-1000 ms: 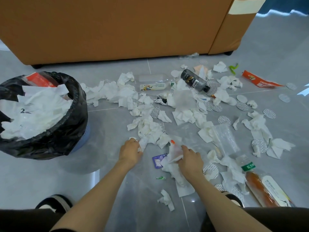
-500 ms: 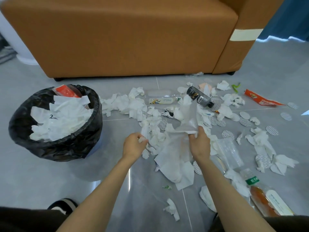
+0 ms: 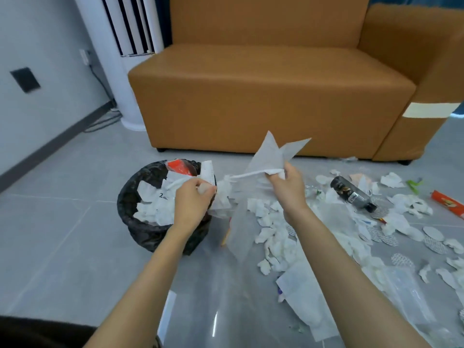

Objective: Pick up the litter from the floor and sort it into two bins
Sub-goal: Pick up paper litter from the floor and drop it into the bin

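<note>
I see the left hand (image 3: 193,199) pinching crumpled tissue (image 3: 222,197) over the near right rim of the bin (image 3: 140,229). The right hand (image 3: 288,187) grips thin paper (image 3: 271,153), raised right of the bin. More litter (image 3: 276,237) covers the floor (image 3: 62,234) to the right, near the sofa (image 3: 271,96).
</note>
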Demonstrator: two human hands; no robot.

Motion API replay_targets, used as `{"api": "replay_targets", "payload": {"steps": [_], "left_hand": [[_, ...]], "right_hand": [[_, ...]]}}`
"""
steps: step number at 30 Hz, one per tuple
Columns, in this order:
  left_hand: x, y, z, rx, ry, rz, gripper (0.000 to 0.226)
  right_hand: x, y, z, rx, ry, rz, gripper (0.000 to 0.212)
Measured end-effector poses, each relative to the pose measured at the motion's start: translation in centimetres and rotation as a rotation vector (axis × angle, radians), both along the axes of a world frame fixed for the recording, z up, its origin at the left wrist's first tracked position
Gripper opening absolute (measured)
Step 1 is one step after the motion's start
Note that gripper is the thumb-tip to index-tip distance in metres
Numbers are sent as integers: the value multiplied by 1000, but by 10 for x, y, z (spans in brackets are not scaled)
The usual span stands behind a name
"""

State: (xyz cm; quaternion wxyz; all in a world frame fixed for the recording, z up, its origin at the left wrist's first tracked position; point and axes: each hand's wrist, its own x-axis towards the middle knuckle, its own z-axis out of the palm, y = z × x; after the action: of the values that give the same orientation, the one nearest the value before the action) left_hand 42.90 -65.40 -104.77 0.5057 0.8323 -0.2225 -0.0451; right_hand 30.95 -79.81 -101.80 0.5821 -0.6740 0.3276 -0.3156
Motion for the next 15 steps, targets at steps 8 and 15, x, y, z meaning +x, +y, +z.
{"api": "replay_targets", "payload": {"steps": [8,15], "left_hand": [[49,66,12,87,-32,210,12],[78,96,-7,190,-26,203,15]], "right_hand": [[88,55,17,-18,23,326,22],[142,90,-5,-425,260,563,59]]}}
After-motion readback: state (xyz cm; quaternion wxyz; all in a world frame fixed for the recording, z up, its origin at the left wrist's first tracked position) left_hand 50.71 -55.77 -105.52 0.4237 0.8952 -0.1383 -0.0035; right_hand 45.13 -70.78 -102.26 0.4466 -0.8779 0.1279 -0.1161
